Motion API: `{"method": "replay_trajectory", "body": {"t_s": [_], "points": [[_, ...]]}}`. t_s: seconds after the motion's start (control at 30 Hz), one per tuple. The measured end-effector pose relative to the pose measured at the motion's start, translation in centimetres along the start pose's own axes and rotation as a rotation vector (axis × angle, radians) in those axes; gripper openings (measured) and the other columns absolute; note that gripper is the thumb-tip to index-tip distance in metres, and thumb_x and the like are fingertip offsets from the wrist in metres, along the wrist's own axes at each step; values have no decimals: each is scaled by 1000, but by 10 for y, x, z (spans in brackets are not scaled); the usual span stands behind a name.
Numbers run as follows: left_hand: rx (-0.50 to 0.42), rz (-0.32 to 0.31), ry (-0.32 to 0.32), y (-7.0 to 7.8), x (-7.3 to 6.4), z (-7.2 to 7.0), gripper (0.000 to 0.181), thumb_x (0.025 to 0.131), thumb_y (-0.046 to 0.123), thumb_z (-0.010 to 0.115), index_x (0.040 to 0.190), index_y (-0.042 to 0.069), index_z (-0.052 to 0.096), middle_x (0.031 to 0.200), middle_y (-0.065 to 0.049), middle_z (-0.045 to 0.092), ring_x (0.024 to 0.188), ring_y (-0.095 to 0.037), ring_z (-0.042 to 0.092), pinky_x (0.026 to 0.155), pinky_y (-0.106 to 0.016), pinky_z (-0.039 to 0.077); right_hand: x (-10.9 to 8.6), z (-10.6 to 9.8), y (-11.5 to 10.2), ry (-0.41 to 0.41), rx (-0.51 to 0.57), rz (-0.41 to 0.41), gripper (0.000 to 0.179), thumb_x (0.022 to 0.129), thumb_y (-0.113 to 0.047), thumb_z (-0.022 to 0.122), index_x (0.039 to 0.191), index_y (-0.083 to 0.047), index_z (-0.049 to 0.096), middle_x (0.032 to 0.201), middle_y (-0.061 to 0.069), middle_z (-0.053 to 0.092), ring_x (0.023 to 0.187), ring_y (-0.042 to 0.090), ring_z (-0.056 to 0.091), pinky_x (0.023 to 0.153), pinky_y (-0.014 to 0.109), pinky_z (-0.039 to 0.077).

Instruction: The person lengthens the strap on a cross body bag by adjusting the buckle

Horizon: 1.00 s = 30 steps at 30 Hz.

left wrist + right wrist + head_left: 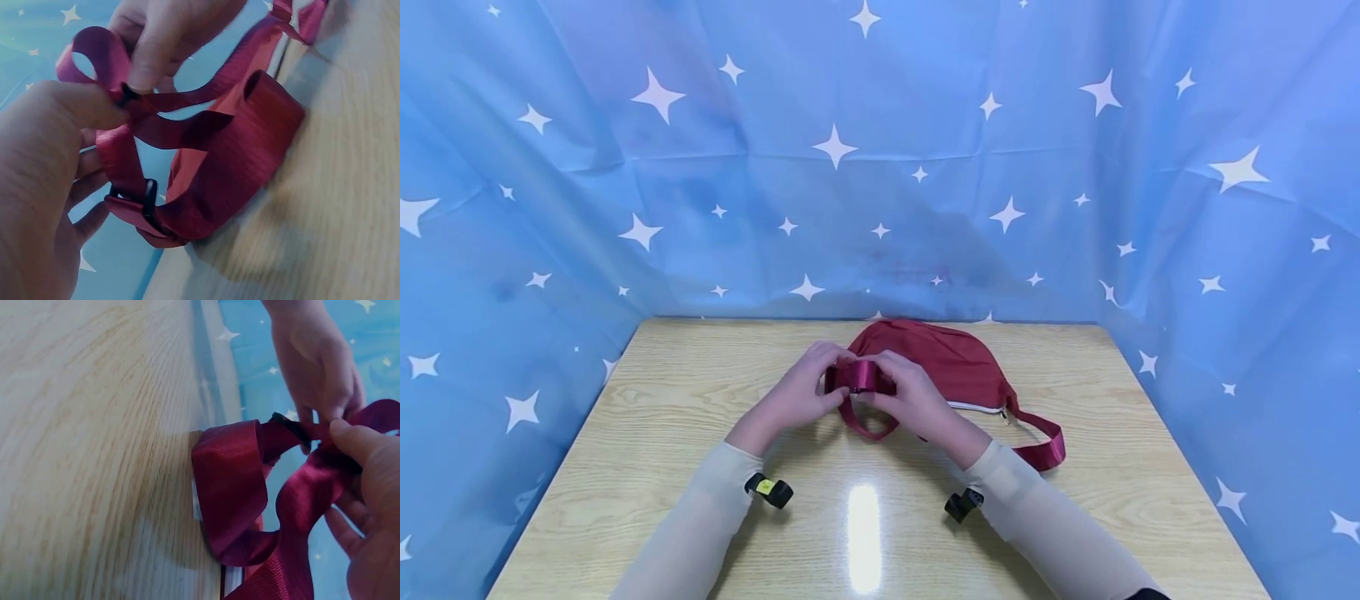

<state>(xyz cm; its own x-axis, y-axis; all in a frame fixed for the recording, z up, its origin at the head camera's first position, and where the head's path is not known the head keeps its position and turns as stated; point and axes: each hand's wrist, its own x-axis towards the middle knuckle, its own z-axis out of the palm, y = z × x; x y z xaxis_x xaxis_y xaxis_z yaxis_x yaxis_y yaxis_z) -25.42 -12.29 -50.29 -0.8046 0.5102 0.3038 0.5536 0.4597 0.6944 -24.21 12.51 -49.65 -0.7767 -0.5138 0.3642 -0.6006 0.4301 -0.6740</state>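
Note:
A dark red waist bag (951, 358) with a pale zip edge lies toward the back of the table. In front of it, both hands hold its shiny red strap (865, 377) up off the table. My left hand (802, 393) pinches the strap between thumb and fingers at a small black piece (127, 95). From the other side my right hand (913, 400) pinches the same webbing, close to the left fingertips. A strap loop stands above the fingers in the left wrist view. Lower on the strap sits a black slider buckle (150, 197).
More strap (1047, 450) curls on the wooden table (647, 500) right of the bag, near a metal zip pull (1004, 415). A blue curtain (745, 217) with white stars surrounds the table's back and sides. Each wrist wears a small black camera (772, 492).

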Motion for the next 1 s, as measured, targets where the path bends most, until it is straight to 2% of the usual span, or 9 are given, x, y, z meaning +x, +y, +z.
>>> {"method": "replay_trajectory", "body": {"t_s": [0.1, 0.2, 0.5, 0.67, 0.77, 0.87, 1.0], "points": [[23, -7, 8, -2, -2, 1, 54, 91, 11, 90, 139, 12, 68, 135, -1, 66, 130, -21, 56, 111, -48, 51, 0, -1, 0, 1, 16, 11, 44, 96, -12, 89, 136, -18, 72, 121, -4, 69, 106, 11, 68, 92, 34, 62], [46, 3, 35, -4, -4, 1, 57, 90, 17, 94, 140, 13, 70, 136, -2, 68, 130, -21, 58, 112, -47, 52, 0, -2, -1, 0, 26, 27, 46, 96, -14, 90, 137, -18, 70, 123, -4, 70, 109, 10, 71, 95, 33, 62], [68, 48, 62, -4, -5, 1, 56, 92, 26, 94, 142, 14, 72, 135, -2, 71, 129, -20, 61, 113, -48, 52, 0, -6, 2, -3, 60, 59, 49, 93, -12, 91, 138, -15, 70, 120, 0, 77, 95, 15, 75, 87, 35, 63], [69, 63, 70, -3, -4, 2, 54, 92, 27, 94, 141, 13, 74, 132, -2, 73, 126, -20, 62, 111, -47, 53, -1, -10, 2, -14, 75, 84, 50, 93, -17, 92, 138, -16, 70, 119, -2, 77, 95, 19, 75, 86, 36, 63], [66, 67, 76, -3, -4, 2, 52, 91, 26, 95, 137, 11, 76, 128, -3, 73, 124, -20, 62, 110, -45, 54, 0, -13, 1, -13, 75, 102, 54, 93, -22, 93, 141, -18, 68, 123, -5, 74, 99, 16, 73, 87, 34, 63], [66, 65, 80, -3, -4, 2, 51, 90, 24, 96, 135, 10, 77, 125, -3, 72, 121, -20, 62, 108, -44, 55, 3, -16, -3, 0, 71, 66, 58, 94, -25, 93, 144, -17, 66, 129, -6, 70, 107, 14, 69, 89, 33, 62], [70, 60, 83, -3, -4, 2, 50, 89, 22, 97, 134, 11, 77, 124, -2, 71, 119, -19, 62, 106, -44, 55, 8, -20, -9, 12, 54, -37, 51, 95, -21, 91, 141, -11, 70, 130, -2, 68, 113, 17, 65, 88, 37, 63]]}}
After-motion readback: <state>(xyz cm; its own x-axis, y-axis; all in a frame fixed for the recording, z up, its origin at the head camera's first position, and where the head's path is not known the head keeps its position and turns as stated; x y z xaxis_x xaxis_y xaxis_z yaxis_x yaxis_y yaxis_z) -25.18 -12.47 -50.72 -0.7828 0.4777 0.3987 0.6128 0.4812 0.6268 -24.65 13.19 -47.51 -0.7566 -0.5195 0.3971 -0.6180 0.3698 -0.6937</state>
